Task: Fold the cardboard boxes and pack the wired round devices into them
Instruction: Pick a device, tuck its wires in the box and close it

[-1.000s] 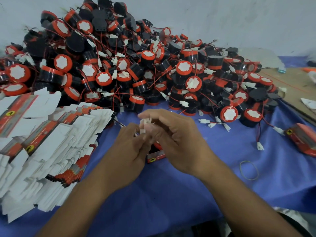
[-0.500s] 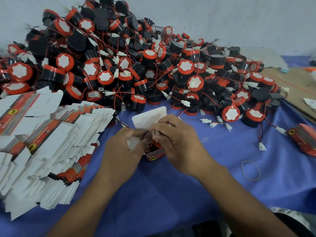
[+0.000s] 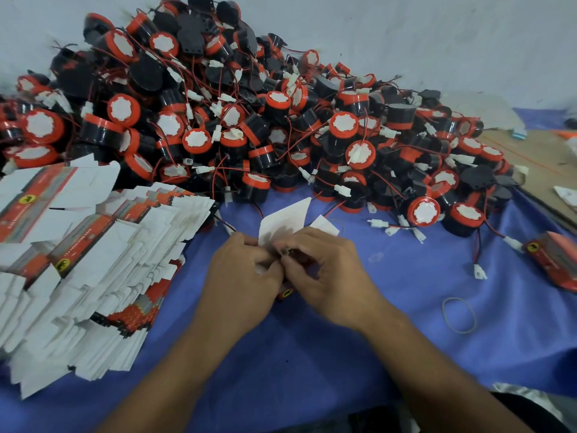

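A small red cardboard box (image 3: 286, 293) sits between my two hands on the blue cloth, mostly hidden, its white flap (image 3: 288, 218) standing open behind my fingers. My left hand (image 3: 240, 279) grips the box's left side. My right hand (image 3: 327, 276) holds the right side, its fingers pinched at the box's opening. A large heap of round black and red wired devices (image 3: 249, 120) with white connectors fills the back of the table. Whether a device sits inside the box is hidden.
A fanned stack of flat unfolded boxes (image 3: 87, 260) lies at the left. Folded red boxes (image 3: 555, 260) rest at the right edge. A rubber band (image 3: 459, 314) lies on the blue cloth (image 3: 312, 354). Bare wood table (image 3: 546, 157) shows at the far right.
The box's white flap has come up from behind my fingers and now stands open. My hands have lowered slightly onto the box.
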A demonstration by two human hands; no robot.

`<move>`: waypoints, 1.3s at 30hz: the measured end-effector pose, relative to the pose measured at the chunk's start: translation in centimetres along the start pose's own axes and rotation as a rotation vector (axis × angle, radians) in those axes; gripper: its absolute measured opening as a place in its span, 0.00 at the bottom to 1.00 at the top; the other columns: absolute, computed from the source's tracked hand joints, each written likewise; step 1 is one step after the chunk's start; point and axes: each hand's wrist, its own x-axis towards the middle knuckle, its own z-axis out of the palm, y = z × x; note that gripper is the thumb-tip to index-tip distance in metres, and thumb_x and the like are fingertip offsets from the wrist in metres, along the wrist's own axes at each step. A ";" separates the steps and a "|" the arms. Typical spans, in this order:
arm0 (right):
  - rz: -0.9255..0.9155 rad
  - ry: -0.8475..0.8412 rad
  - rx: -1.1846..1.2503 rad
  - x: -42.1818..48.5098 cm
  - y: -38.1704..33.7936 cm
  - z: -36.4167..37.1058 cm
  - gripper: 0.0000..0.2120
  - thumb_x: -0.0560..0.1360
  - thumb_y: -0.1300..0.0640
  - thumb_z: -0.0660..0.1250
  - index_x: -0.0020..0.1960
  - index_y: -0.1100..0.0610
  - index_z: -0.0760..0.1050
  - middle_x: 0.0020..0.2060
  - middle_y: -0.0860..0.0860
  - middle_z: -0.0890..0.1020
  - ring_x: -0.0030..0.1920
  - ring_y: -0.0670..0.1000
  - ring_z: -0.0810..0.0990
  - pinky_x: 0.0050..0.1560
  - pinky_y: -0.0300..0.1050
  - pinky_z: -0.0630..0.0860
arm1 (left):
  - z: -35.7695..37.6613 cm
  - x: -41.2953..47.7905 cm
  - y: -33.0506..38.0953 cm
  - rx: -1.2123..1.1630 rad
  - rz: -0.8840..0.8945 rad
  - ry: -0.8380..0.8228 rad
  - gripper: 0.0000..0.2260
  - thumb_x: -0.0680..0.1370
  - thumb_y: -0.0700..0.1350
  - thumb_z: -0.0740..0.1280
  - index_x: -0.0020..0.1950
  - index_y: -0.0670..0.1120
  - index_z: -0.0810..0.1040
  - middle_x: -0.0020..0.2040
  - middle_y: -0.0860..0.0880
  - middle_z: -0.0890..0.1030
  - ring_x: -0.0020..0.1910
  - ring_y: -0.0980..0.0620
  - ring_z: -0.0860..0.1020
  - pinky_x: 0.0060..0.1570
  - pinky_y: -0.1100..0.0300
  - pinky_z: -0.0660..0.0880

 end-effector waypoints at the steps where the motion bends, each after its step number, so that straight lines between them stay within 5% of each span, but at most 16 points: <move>1: -0.018 -0.002 -0.003 -0.1 0.0 0.1 0.07 0.75 0.69 0.70 0.50 0.61 0.84 0.44 0.52 0.86 0.43 0.52 0.82 0.45 0.48 0.79 | 0.0 0.0 0.0 -0.021 -0.022 0.010 0.08 0.70 0.46 0.68 0.32 0.46 0.82 0.37 0.52 0.79 0.40 0.59 0.75 0.39 0.63 0.71; 3: -0.034 -0.007 -0.032 -0.3 0.1 0.2 0.07 0.75 0.67 0.71 0.51 0.61 0.85 0.48 0.52 0.87 0.47 0.52 0.83 0.49 0.48 0.79 | 0.1 -0.1 0.1 -0.152 -0.121 0.048 0.02 0.69 0.44 0.70 0.36 0.49 0.80 0.36 0.52 0.80 0.34 0.58 0.79 0.37 0.60 0.78; 6: -0.050 -0.001 -0.079 -0.4 0.3 0.0 0.07 0.77 0.65 0.71 0.53 0.61 0.85 0.51 0.52 0.87 0.52 0.52 0.84 0.55 0.46 0.78 | 0.1 -0.4 -0.2 -0.331 -0.211 0.128 0.15 0.66 0.46 0.75 0.46 0.54 0.72 0.43 0.54 0.80 0.35 0.52 0.81 0.31 0.53 0.81; 10: -0.079 -0.015 -0.138 -0.5 0.4 0.3 0.08 0.77 0.65 0.70 0.54 0.62 0.85 0.51 0.52 0.88 0.52 0.53 0.84 0.57 0.46 0.77 | -0.2 -0.7 -0.8 -0.422 -0.163 0.163 0.24 0.62 0.50 0.75 0.53 0.53 0.70 0.48 0.60 0.77 0.42 0.59 0.80 0.35 0.65 0.78; 13: -0.034 0.000 -0.138 -0.6 0.3 0.5 0.07 0.75 0.64 0.72 0.52 0.61 0.85 0.48 0.52 0.87 0.51 0.51 0.81 0.54 0.44 0.77 | -0.1 -1.4 -1.0 -0.570 -0.129 0.103 0.27 0.61 0.50 0.76 0.56 0.51 0.71 0.51 0.54 0.79 0.47 0.57 0.82 0.41 0.63 0.80; 17: -0.083 -0.108 -0.139 -0.5 0.3 0.2 0.04 0.75 0.65 0.71 0.47 0.61 0.85 0.50 0.52 0.87 0.54 0.50 0.79 0.60 0.44 0.74 | -0.2 -2.0 -1.4 -0.665 -0.059 0.104 0.25 0.66 0.37 0.78 0.56 0.53 0.73 0.52 0.51 0.81 0.48 0.54 0.83 0.42 0.66 0.79; 24: -0.034 -0.190 -0.167 -1.0 -0.2 -0.3 0.10 0.78 0.62 0.68 0.40 0.56 0.83 0.56 0.50 0.78 0.57 0.52 0.71 0.60 0.51 0.68 | -0.3 -2.7 -1.5 -0.332 0.171 0.166 0.22 0.72 0.46 0.74 0.63 0.61 0.73 0.54 0.65 0.80 0.53 0.65 0.80 0.51 0.74 0.74; 28: -0.076 -0.240 -0.271 -0.8 -0.2 -0.8 0.07 0.79 0.61 0.67 0.48 0.55 0.84 0.56 0.49 0.82 0.60 0.54 0.76 0.63 0.56 0.67 | -0.1 -2.6 -1.4 -0.011 0.303 0.232 0.23 0.73 0.48 0.70 0.66 0.42 0.76 0.60 0.50 0.76 0.58 0.61 0.72 0.59 0.76 0.66; 32: -0.050 -0.304 -0.260 -0.9 -0.3 -1.3 0.13 0.79 0.59 0.65 0.63 0.53 0.77 0.60 0.45 0.80 0.68 0.51 0.71 0.68 0.53 0.64 | 0.2 -2.5 -1.3 0.016 0.396 0.202 0.23 0.75 0.43 0.69 0.68 0.38 0.72 0.58 0.47 0.68 0.56 0.60 0.68 0.60 0.77 0.65; 36: -0.034 -0.344 -0.253 -1.4 -0.5 -1.6 0.07 0.76 0.58 0.67 0.52 0.57 0.81 0.57 0.47 0.81 0.69 0.51 0.71 0.68 0.52 0.65 | 0.7 -2.6 -1.0 0.092 0.400 0.115 0.18 0.79 0.45 0.62 0.66 0.38 0.76 0.58 0.42 0.76 0.55 0.46 0.76 0.55 0.58 0.75; 39: -0.071 -0.380 -0.156 -1.4 -0.8 -2.5 0.05 0.76 0.62 0.68 0.50 0.60 0.81 0.55 0.52 0.83 0.63 0.54 0.77 0.65 0.50 0.71 | 0.7 -2.6 -1.0 0.194 0.414 0.086 0.19 0.79 0.47 0.59 0.64 0.39 0.78 0.58 0.42 0.78 0.57 0.44 0.74 0.55 0.55 0.73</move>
